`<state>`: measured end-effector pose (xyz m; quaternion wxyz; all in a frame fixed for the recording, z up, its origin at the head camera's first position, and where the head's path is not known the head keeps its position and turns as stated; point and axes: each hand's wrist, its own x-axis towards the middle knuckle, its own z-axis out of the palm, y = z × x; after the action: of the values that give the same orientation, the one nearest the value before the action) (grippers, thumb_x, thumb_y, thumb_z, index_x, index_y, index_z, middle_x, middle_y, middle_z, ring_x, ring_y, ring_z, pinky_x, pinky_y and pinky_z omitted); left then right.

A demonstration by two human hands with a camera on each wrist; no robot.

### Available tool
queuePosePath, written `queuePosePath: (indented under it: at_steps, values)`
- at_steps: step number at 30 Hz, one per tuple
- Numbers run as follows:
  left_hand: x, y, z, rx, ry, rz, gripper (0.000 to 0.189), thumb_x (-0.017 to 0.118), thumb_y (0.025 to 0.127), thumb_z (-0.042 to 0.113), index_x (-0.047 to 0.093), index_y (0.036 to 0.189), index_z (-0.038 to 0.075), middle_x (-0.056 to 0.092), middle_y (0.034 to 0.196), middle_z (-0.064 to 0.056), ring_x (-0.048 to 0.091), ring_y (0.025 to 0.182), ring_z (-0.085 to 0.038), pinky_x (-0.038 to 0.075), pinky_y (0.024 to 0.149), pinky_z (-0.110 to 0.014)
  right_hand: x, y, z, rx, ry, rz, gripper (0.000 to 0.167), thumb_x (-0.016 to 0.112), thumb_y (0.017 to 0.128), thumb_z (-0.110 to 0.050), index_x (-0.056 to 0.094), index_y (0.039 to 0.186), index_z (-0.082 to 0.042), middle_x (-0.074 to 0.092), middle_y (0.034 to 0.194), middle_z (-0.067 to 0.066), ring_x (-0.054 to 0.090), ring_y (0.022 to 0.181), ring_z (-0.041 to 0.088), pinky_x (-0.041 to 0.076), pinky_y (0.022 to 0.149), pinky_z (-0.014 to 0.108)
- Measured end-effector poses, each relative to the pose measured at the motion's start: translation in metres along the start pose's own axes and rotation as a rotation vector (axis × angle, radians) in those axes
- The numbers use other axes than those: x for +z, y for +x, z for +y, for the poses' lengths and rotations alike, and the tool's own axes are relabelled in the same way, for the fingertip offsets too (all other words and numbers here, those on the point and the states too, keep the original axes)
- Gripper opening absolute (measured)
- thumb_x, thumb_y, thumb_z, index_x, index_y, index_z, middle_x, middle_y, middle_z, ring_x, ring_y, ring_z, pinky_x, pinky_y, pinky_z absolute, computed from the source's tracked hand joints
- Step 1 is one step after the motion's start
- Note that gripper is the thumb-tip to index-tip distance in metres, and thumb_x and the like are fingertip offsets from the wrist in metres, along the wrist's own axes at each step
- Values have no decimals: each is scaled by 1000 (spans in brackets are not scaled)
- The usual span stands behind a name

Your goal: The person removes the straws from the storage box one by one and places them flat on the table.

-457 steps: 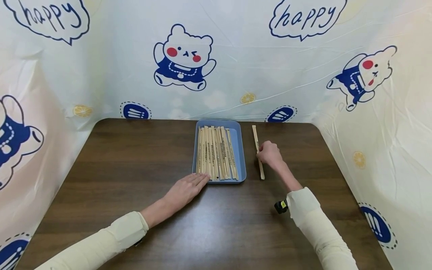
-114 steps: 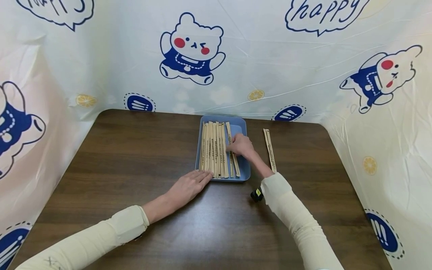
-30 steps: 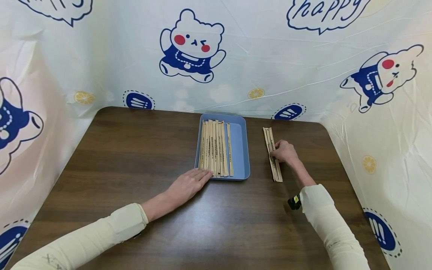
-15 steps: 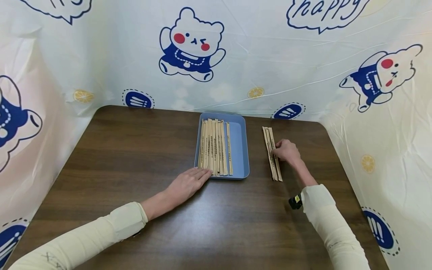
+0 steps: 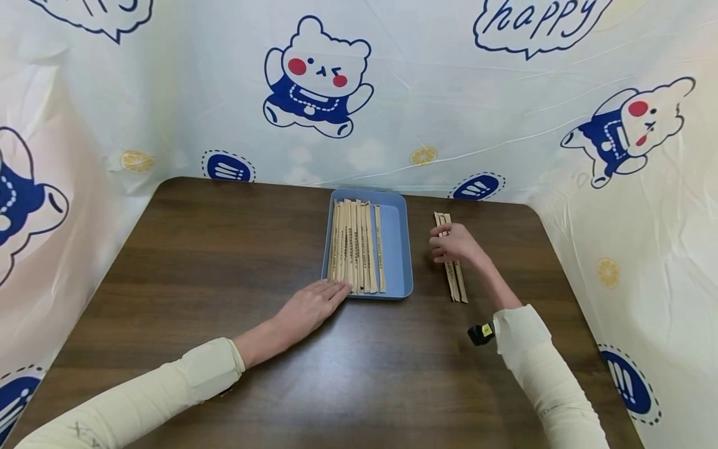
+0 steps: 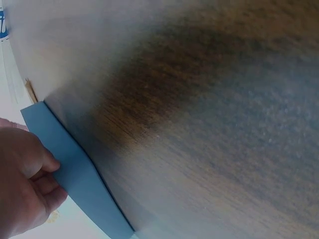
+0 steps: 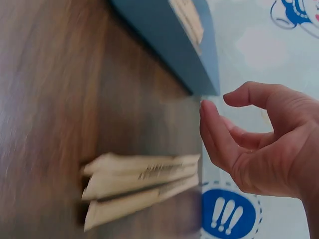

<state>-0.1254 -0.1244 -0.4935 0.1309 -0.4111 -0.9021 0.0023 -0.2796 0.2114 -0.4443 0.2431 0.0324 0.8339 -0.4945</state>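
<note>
In the head view a blue tray stands at the far side of the table, with a row of paper-wrapped chopsticks filling its left part. My left hand holds the tray's near left corner. Thumb and fingers meet the tray wall in the left wrist view. Right of the tray, three wrapped chopstick packs lie side by side on the wood. Above them is my right hand, holding nothing. The right wrist view shows that hand with thumb and fingertips apart, off the packs.
The brown wooden table backs onto a printed curtain that also hangs along both sides. A small black device is at the right wrist. Bare blue tray floor shows to the right of the row.
Over the longer span, the packs on the table went from one to three, and fewer are in the tray. Just now my right hand let go of a pack and moved slightly left. The left hand stayed.
</note>
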Motion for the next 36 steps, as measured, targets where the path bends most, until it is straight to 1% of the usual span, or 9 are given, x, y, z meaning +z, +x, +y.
queuePosePath:
  at_steps: [4, 7, 11, 16, 19, 26, 29, 34, 36]
  values:
    - [1, 0, 1, -5, 0, 8, 52, 71, 87, -7, 56, 137, -4, 60, 134, -19, 60, 121, -29, 46, 105, -40, 10, 1, -15, -8, 56, -38, 49, 54, 97, -4, 42, 144, 7, 52, 131, 30, 61, 109, 43, 59, 84, 43]
    - [1, 0, 2, -10, -1, 18, 52, 71, 87, -7, 57, 137, -4, 60, 133, -19, 60, 120, -29, 47, 105, -40, 18, 4, -25, -23, 69, -50, 51, 55, 97, -2, 41, 145, 7, 52, 132, 32, 60, 113, 45, 59, 85, 43]
    - [3, -1, 2, -10, -8, 26, 51, 71, 87, -7, 57, 136, -5, 61, 133, -20, 60, 120, -29, 47, 105, -40, 34, 7, -39, -32, 50, -49, 52, 58, 96, -3, 42, 145, 5, 58, 124, 32, 63, 108, 42, 56, 88, 50]
    - [3, -1, 1, -6, -4, 24, 51, 70, 86, -8, 57, 136, -5, 61, 133, -20, 60, 120, -30, 46, 105, -40, 53, 11, -48, -46, 24, -50, 52, 59, 93, -1, 46, 143, 6, 58, 121, 30, 64, 107, 39, 61, 78, 41]
    - [2, -1, 0, 0, -1, 24, 52, 70, 87, -8, 57, 137, -5, 61, 133, -19, 60, 120, -30, 46, 106, -40, 64, 16, -49, -43, 18, -44, 51, 59, 92, 0, 48, 141, 6, 60, 117, 29, 65, 105, 39, 62, 75, 38]
    - [2, -3, -3, 8, -30, 20, 50, 68, 89, -7, 56, 138, -4, 61, 133, -18, 59, 122, -29, 46, 105, -40, 88, 27, -47, -21, -33, -24, 44, 63, 92, -1, 52, 134, 6, 65, 107, 27, 68, 97, 38, 62, 76, 40]
    - [2, -3, -3, 8, -32, 22, 50, 68, 89, -7, 56, 138, -4, 61, 133, -18, 59, 122, -29, 46, 106, -41, 95, 30, -46, -42, -72, -12, 40, 63, 91, -1, 55, 130, 8, 68, 101, 24, 70, 93, 35, 62, 74, 39]
    - [3, -3, -3, 12, -23, 31, 51, 68, 89, -6, 56, 138, -4, 61, 133, -18, 59, 122, -29, 46, 105, -40, 101, 33, -44, -79, -130, 10, 41, 61, 87, -1, 55, 126, 10, 69, 96, 22, 71, 89, 34, 62, 70, 39]
    - [4, -3, -4, 14, -20, 35, 51, 68, 88, -7, 56, 138, -4, 61, 133, -19, 59, 121, -29, 46, 105, -40, 103, 33, -43, -89, -160, 26, 35, 62, 87, -1, 57, 121, 8, 69, 92, 21, 72, 85, 33, 62, 69, 39]
